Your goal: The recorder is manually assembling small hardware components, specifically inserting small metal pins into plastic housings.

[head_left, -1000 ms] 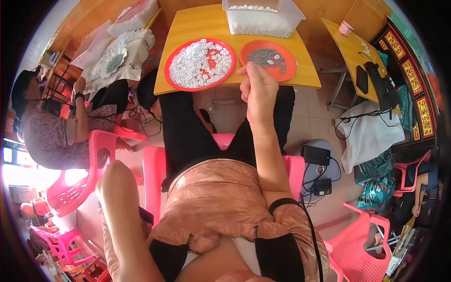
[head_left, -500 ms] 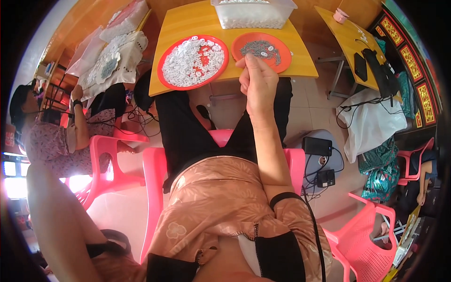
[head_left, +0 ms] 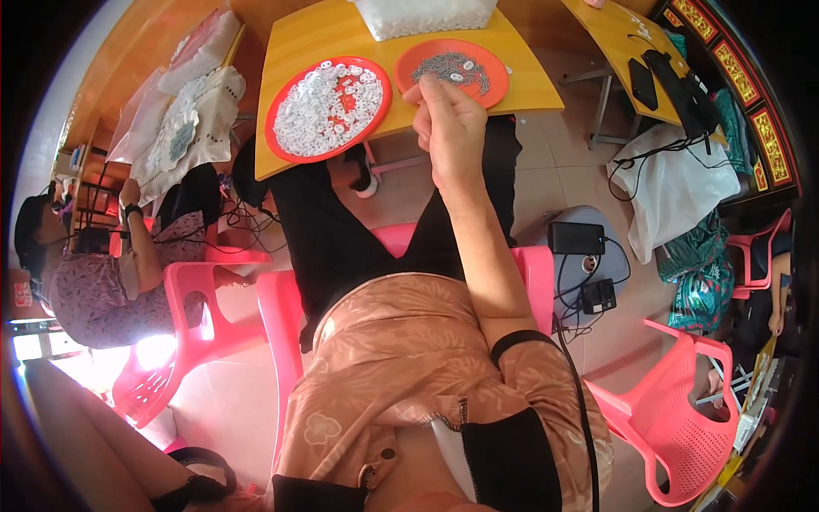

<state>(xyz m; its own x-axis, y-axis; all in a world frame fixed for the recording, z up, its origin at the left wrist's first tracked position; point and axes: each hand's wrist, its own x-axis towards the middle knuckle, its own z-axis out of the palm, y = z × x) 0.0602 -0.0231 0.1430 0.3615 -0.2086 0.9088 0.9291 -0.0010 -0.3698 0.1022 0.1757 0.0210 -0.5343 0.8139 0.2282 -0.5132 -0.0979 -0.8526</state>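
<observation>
My right hand [head_left: 452,128] is raised at the near edge of an orange plate [head_left: 409,60], its thumb and fingers pinched together. Whatever sits in the pinch, if anything, is too small to make out. Many small grey metal pieces [head_left: 452,72], like pins or screws, lie on this plate, with a few white oval pieces [head_left: 468,65] among them. Left of it, a red plate [head_left: 271,128] holds a heap of small white plastic pieces [head_left: 320,115] with holes. My left arm [head_left: 85,444] shows at the lower left; its hand is out of view.
A clear plastic tub [head_left: 426,19] of white pieces stands behind the plates on the yellow table [head_left: 286,51]. Another person [head_left: 111,282] sits at a table on the left. A side table [head_left: 623,51] stands at right, and an unoccupied pink chair [head_left: 674,410] at lower right.
The whole view has shifted, so the table and plates sit a little further left and higher. My right hand keeps its pinch near the orange plate. The left arm has dropped lower at the left edge.
</observation>
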